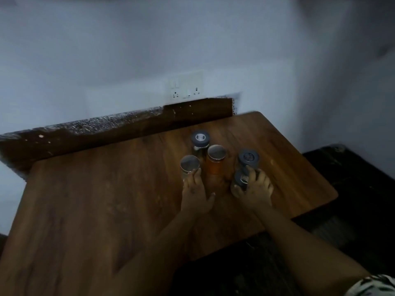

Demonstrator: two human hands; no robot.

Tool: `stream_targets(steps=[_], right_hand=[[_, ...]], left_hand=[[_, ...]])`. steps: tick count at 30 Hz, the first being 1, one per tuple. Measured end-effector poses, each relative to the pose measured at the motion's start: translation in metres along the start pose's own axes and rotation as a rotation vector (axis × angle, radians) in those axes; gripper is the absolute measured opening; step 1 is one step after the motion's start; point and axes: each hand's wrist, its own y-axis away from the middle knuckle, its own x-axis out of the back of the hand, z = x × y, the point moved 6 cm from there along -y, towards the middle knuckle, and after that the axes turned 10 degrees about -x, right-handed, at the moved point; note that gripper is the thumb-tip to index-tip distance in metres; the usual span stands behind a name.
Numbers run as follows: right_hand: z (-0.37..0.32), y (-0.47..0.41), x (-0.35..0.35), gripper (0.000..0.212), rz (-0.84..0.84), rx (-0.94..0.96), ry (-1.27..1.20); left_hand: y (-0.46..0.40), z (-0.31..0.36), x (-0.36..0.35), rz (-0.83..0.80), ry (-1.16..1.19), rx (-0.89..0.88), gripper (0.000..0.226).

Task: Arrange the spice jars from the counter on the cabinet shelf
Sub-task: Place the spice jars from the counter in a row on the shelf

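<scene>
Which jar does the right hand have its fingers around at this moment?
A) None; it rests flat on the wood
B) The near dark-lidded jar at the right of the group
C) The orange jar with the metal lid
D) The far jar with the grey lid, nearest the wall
B: the right hand has its fingers curled around the near dark-lidded jar, while the orange jar stands untouched between the hands.

5 spice jars stand clustered on the wooden counter (106, 210). The left hand (195, 195) touches the silver-lidded jar (189, 164) beside the orange-filled jar (216, 159); the right hand (255, 192) grips a dark-lidded jar (241, 178). Behind them, a switch-and-socket plate (186, 87) sits on the wall.
</scene>
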Motion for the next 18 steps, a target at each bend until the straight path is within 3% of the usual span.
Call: stream_targets(steps=[4,9,14,18], right_hand=[[-0.008,0.009,-0.010,0.080,-0.062,0.038,0.027],[-0.049,0.011,-0.019,0.081,-0.063,0.243,0.062],[-0.088,0.006,-0.031,0.079,-0.100,0.322,0.017],[-0.096,-0.004,-0.031,0.078,-0.090,0.363,-0.048]], left_hand=[[0.001,-0.009,-0.009,-0.033,-0.032,0.044,0.093],[-0.045,-0.050,0.027,0.068,-0.028,0.228,0.101],[-0.097,-0.057,0.020,-0.136,-0.015,0.231,0.120],[-0.101,-0.063,0.002,-0.164,0.117,0.303,0.115]])
